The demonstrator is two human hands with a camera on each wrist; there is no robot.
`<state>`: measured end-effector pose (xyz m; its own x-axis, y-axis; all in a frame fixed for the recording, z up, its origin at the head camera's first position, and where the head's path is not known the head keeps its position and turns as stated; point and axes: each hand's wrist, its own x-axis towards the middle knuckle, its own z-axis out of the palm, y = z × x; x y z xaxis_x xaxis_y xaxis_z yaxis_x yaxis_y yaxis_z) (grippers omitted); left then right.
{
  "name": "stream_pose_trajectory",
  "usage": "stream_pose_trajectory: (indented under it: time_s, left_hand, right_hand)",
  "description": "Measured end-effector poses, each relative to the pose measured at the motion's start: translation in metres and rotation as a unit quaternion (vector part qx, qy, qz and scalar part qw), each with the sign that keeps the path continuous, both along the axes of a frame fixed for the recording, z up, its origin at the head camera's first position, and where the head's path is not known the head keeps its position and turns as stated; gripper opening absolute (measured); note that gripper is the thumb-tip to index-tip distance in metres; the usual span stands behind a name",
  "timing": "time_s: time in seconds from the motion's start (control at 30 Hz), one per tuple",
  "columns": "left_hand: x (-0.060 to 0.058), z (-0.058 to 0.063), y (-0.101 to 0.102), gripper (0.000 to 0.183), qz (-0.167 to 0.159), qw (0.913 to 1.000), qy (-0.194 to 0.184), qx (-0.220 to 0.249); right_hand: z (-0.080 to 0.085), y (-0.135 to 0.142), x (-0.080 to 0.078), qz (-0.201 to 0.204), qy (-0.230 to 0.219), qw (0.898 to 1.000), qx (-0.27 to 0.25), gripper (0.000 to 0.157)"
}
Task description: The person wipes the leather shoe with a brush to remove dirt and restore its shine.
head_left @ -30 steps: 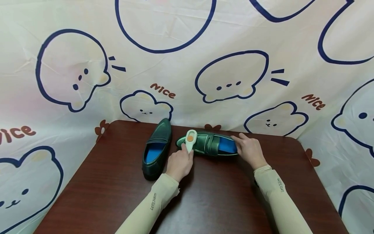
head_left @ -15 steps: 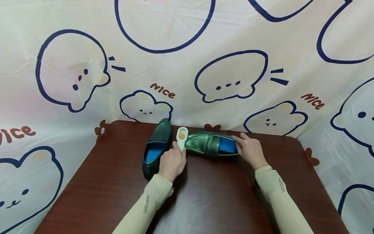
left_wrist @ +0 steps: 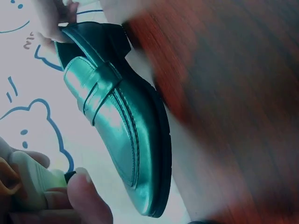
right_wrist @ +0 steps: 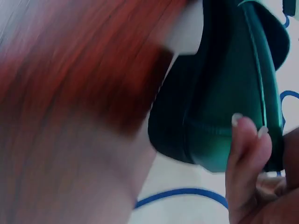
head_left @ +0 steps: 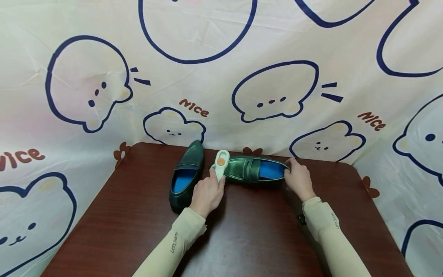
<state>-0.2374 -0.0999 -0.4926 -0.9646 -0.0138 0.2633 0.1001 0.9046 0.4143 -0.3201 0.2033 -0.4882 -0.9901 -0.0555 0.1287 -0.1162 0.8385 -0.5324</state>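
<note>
My left hand point(head_left: 208, 194) grips a white long-handled tool point(head_left: 222, 158) with a round orange spot on its wide end. In the head view, that wide end overlaps the toe of a shiny green loafer point(head_left: 237, 168), which lies sideways with its toe to the left. Whether tool and leather touch, I cannot tell. At the loafer's heel, my right hand point(head_left: 300, 179) pinches the rim by the blue insole point(head_left: 271, 170). The right wrist view shows fingertips point(right_wrist: 250, 149) against the back of the heel point(right_wrist: 215, 140). A second green loafer point(head_left: 185, 175) stands at the left, toe away from me.
Both shoes are near the far edge of a dark brown wooden table point(head_left: 249, 238). Behind and beside it hangs a pale cloth point(head_left: 221, 88) with cartoon outlines.
The tool in my left hand went left past the loafer's toe tip, then came back right over the toe. My right hand has shifted from the opening's side to the back of the heel.
</note>
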Motion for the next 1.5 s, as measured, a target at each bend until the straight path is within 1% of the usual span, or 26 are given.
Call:
stream_pose_trajectory:
  time_s: [0.07,0.13,0.27,0.37,0.5,0.6,0.7,0.9,1.0,1.1,1.17,1.23,1.3,1.33,1.37,1.4,1.47,1.5]
  left_hand:
    - [-0.001,-0.002,0.001,0.048,-0.009,0.9999,0.004,0.005]
    - [-0.002,-0.004,0.001,0.046,-0.018,0.9998,0.008,0.004]
    - [-0.003,-0.006,0.002,0.046,-0.024,0.9997,0.005,0.0]
    - [-0.003,-0.004,0.003,0.048,-0.026,0.9996,0.001,0.007]
    - [-0.005,-0.003,0.003,0.046,-0.029,0.9995,-0.005,0.014]
    - [-0.005,-0.005,0.005,0.043,-0.027,0.9995,-0.01,0.012]
    - [-0.004,-0.007,0.007,0.042,-0.029,0.9993,-0.015,0.016]
    - [0.002,-0.01,0.014,0.048,-0.051,0.9981,-0.029,0.018]
    - [0.003,-0.011,0.017,0.048,-0.057,0.9977,-0.036,0.011]
    - [0.005,-0.014,0.02,0.046,-0.063,0.9972,-0.041,-0.001]
    - [0.007,-0.015,0.023,0.044,-0.069,0.9966,-0.044,-0.005]
    - [0.009,-0.015,0.025,0.043,-0.074,0.9962,-0.044,-0.007]
    - [0.01,-0.015,0.027,0.041,-0.077,0.9961,-0.043,-0.006]
    - [0.011,-0.015,0.027,0.04,-0.077,0.9961,-0.043,-0.006]
    - [0.011,-0.015,0.028,0.04,-0.077,0.9961,-0.042,-0.005]
    - [0.011,-0.015,0.028,0.039,-0.076,0.9962,-0.041,-0.005]
    - [0.012,-0.016,0.028,0.039,-0.076,0.9963,-0.04,-0.005]
    - [0.012,-0.016,0.028,0.039,-0.078,0.9961,-0.04,-0.004]
  right_hand:
    - [0.0,-0.002,0.0,-0.005,-0.009,0.999,-0.033,0.032]
    - [0.0,-0.004,0.0,-0.011,-0.006,0.999,-0.05,0.033]
    - [-0.004,-0.006,-0.001,-0.034,0.016,0.997,-0.071,0.034]
    - [-0.008,-0.006,-0.003,-0.044,0.041,0.994,-0.09,0.034]
    - [-0.013,-0.004,-0.006,-0.036,0.058,0.992,-0.11,0.039]
    - [-0.014,0.0,-0.008,-0.026,0.058,0.991,-0.116,0.045]
    - [-0.014,0.006,-0.01,-0.016,0.05,0.992,-0.119,0.048]
    - [-0.018,0.015,-0.011,-0.005,0.008,0.993,-0.116,0.049]
    - [-0.019,0.017,-0.011,0.0,-0.027,0.991,-0.129,0.052]
    - [-0.02,0.02,-0.011,0.009,-0.095,0.98,-0.175,0.054]
    - [-0.02,0.022,-0.013,0.017,-0.138,0.972,-0.188,0.055]
    - [-0.02,0.024,-0.015,0.022,-0.172,0.969,-0.178,0.054]
    - [-0.02,0.026,-0.017,0.037,-0.193,0.971,-0.14,0.05]
    - [-0.02,0.026,-0.018,0.04,-0.2,0.971,-0.126,0.047]
    - [-0.02,0.026,-0.018,0.043,-0.2,0.973,-0.107,0.044]
    - [-0.02,0.026,-0.019,0.046,-0.203,0.973,-0.1,0.042]
    - [-0.022,0.025,-0.019,0.054,-0.223,0.963,-0.143,0.04]
    - [-0.023,0.024,-0.018,0.051,-0.231,0.955,-0.177,0.04]
